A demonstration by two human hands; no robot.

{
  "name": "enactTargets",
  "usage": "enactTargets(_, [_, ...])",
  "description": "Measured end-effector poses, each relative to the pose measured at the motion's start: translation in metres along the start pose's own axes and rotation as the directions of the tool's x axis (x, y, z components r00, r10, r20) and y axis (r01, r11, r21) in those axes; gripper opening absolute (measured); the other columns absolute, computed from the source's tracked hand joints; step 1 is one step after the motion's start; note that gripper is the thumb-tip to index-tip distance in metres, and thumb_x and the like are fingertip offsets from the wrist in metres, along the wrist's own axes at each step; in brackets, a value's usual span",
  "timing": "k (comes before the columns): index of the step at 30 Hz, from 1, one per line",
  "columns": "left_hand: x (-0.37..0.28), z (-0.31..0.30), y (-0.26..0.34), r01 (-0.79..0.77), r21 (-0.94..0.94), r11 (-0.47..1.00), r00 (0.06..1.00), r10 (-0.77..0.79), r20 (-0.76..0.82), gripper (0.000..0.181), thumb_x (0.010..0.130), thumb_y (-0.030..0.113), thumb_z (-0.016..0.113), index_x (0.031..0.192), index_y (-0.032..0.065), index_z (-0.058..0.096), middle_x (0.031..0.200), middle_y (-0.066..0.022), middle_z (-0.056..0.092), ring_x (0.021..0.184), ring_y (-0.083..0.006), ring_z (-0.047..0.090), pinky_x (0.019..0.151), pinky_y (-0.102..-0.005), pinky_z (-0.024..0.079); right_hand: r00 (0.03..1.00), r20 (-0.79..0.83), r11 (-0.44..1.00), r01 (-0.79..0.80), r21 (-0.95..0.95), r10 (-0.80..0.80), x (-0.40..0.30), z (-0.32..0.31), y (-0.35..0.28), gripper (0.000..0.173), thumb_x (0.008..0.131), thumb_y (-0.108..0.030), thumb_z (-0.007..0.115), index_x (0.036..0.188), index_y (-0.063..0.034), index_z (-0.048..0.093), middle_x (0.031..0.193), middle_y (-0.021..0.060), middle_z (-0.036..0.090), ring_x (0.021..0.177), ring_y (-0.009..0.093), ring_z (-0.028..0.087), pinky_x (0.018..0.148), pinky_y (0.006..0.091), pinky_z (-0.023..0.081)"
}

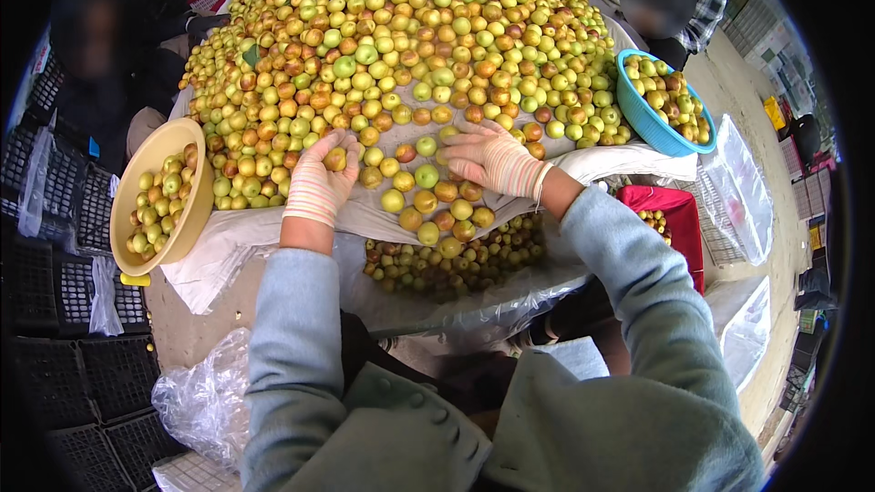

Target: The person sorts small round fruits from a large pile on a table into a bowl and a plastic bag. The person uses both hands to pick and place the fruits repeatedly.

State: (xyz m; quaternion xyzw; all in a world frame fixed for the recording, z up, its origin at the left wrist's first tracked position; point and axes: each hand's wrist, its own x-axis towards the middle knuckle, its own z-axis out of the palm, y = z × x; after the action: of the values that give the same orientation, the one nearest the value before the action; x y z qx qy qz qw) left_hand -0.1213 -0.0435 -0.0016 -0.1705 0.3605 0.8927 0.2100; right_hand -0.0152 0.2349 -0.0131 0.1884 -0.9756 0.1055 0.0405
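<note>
A large heap of yellow-green jujubes (383,34) with reddish-brown patches covers the cloth-lined table before me. My left hand (320,181), in a striped knit glove with bare-looking fingertips, has one jujube (335,159) between thumb and fingers. Palm down, my right hand (493,158) wears a similar glove and lies over the fruit with its fingers spread. Its fingertips touch jujubes near the middle, and its palm is hidden. Between and below my hands, a loose group of jujubes (425,201) lies on the pale cloth (369,215) and runs to the table's front edge.
Below that edge, more jujubes (458,263) lie in a plastic-lined container. A tan basin (119,219) at left and a blue basin (632,106) at right hold fruit. A red-lined crate (673,219) stands at right, black crates (48,383) at left. Two people sit across the heap.
</note>
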Motion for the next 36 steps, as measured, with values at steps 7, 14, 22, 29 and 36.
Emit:
enactTargets(7, [-0.023,-0.008,0.009,-0.032,-0.159,0.987,0.990,0.009,-0.141,0.026,0.089,0.015,0.066,0.113,0.0058,0.062,0.107,-0.0037,0.064,0.092,-0.0203,0.061,0.068,-0.0267,0.053,0.987,-0.086,0.970,-0.147,-0.192,0.132,0.051,0.024,-0.002,0.051,0.098,-0.043,0.042,0.141,-0.0135,0.043,0.147,0.0112,0.039,0.139,0.031,0.034,0.113,0.0517,0.025])
enactTargets(14, [-0.023,-0.012,0.006,-0.032,-0.105,0.994,0.984,0.013,-0.176,0.029,0.088,0.013,0.067,0.114,0.0055,0.060,0.104,-0.0052,0.064,0.089,-0.0187,0.060,0.068,-0.0274,0.052,0.959,-0.210,0.979,-0.168,0.115,0.189,0.095,0.012,-0.026,0.028,0.089,-0.023,0.058,0.114,-0.0123,0.066,0.108,0.0095,0.065,0.105,0.034,0.059,0.093,0.0429,0.048])
enactTargets(22, [-0.014,-0.001,0.012,-0.034,-0.081,0.996,0.969,0.013,-0.248,0.025,0.087,0.016,0.068,0.110,0.0058,0.064,0.099,-0.0046,0.062,0.089,-0.0169,0.059,0.070,-0.0266,0.052,0.946,0.134,0.953,-0.301,0.035,0.294,0.147,0.025,-0.018,0.029,0.084,-0.020,0.062,0.108,-0.0052,0.064,0.101,0.0203,0.066,0.099,0.038,0.064,0.083,0.0466,0.053])
enactTargets(29, [-0.003,-0.010,0.021,0.045,0.110,0.993,0.995,-0.034,-0.093,0.031,0.089,0.030,0.069,0.113,0.0105,0.063,0.099,-0.0051,0.064,0.082,-0.0182,0.057,0.063,-0.0265,0.048,0.932,-0.164,0.893,-0.242,0.381,0.322,0.153,0.005,-0.037,0.041,0.097,-0.040,0.045,0.104,-0.0037,0.063,0.092,0.0222,0.068,0.090,0.040,0.065,0.080,0.0472,0.051])
enactTargets(36, [-0.027,0.010,0.028,0.137,0.035,0.990,0.984,-0.140,0.110,0.029,0.087,0.031,0.072,0.108,0.0123,0.066,0.092,-0.0063,0.064,0.070,-0.0118,0.056,0.050,-0.0191,0.043,0.986,0.055,0.970,-0.166,0.177,0.158,0.166,0.008,-0.034,0.024,0.089,-0.025,0.056,0.105,-0.0098,0.064,0.095,0.0198,0.065,0.088,0.038,0.064,0.083,0.0467,0.052])
